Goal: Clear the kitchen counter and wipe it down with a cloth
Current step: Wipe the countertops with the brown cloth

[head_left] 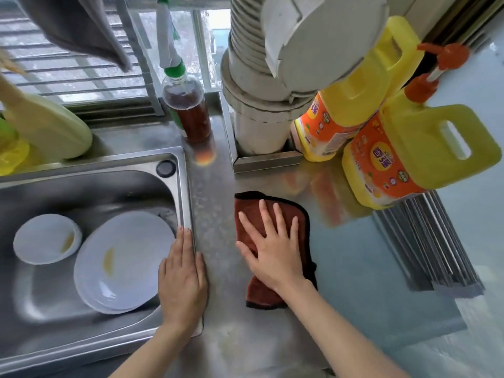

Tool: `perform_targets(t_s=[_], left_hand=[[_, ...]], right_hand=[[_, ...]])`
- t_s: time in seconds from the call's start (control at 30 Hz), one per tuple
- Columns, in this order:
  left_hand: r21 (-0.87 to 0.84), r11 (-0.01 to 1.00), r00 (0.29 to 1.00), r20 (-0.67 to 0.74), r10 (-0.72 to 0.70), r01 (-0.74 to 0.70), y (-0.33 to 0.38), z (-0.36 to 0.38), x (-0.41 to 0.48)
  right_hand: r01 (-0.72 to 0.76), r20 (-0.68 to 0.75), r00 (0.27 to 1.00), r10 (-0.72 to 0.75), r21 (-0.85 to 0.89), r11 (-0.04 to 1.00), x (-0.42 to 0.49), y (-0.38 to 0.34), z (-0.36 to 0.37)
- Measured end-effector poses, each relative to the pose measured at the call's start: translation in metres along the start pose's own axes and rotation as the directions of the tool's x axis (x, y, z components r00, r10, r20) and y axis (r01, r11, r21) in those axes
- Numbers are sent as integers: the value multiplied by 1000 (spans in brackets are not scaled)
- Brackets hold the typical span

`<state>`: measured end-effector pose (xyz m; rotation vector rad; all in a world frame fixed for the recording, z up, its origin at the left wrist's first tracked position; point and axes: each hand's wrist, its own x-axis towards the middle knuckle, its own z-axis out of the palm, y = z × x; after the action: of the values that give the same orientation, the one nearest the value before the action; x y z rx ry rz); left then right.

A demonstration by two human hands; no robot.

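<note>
Counter (pixel 215 214) of steel runs from the sink's right edge to the right wall, and the task's cloth lies on it, near the middle. Sink (pixel 54 186) takes up the left side, with a black cap (pixel 165 168) in its back right corner. A wide white pipe (pixel 259 126) comes down at the back into a steel-edged box on the counter. Just right of it stand two yellow jugs with orange labels, one (pixel 354 85) behind and one (pixel 425 148) in front, touching or nearly so. They fill the back right of the counter beyond the cloth. A ribbed metal rack (pixel 436 241) lies to the right, below the front jug.

A grey towel (pixel 79 25) hangs at upper left, and a pale board (pixel 49 124) leans behind the sink. In the sink a white plate (pixel 128 257) lies beside a smaller white bowl (pixel 43 238), each with a yellow smear. A bottle (pixel 188 110) of brown liquid with a green cap stands on the back strip between the sink and the pipe's box.

The cloth (pixel 260 294) is brown with a dark edge and lies flat. The right hand (pixel 275 249) presses on it with fingers straight and spread, gripping nothing. The left hand (pixel 182 279) rests flat on the sink's right rim, fingers straight and together, also holding nothing.
</note>
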<state>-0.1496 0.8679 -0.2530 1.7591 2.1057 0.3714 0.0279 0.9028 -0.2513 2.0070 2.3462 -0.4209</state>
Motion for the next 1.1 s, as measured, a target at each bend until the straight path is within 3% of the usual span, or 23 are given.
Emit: perform_targets(t_s=[0.07, 0.2, 0.37, 0.43, 0.53, 0.67, 0.73, 0.83, 0.93, 1.1], left_hand=[[0, 1000, 1000, -9, -8, 8, 0, 1, 2], [13, 1000, 1000, -19, -5, 5, -1, 2, 1], [25, 1000, 1000, -28, 0, 0, 0, 3, 2], [27, 1000, 1000, -27, -2, 3, -1, 3, 2], [27, 1000, 1000, -27, -2, 3, -2, 2, 1], [40, 999, 1000, -20, 8, -7, -3, 2, 0], [46, 999, 1000, -21, -2, 3, -4, 3, 1], [45, 999, 1000, -19, -9, 10, -6, 4, 2], [43, 999, 1000, -6, -10, 10, -7, 4, 2], [32, 998, 998, 44, 46, -47, -13, -12, -10]], right_hand=[[26, 46, 999, -26, 8, 1000, 7, 29, -8], [-313, -18, 950, 312, -80, 946, 16, 89, -23], [-405, -115, 911, 395, -79, 911, 29, 71, -19], [-336, -132, 937, 324, -74, 939, 35, 37, -13], [-83, -133, 989, 72, -80, 993, 39, -27, 1], [222, -66, 972, -227, -77, 972, 38, -45, 7], [194, -77, 977, -198, -54, 979, 44, -20, 3], [-4, -99, 995, -2, -55, 998, 55, 11, -5], [-96, -127, 988, 87, -68, 993, 47, -5, -2], [177, -85, 979, -183, -83, 981, -44, -52, 22]])
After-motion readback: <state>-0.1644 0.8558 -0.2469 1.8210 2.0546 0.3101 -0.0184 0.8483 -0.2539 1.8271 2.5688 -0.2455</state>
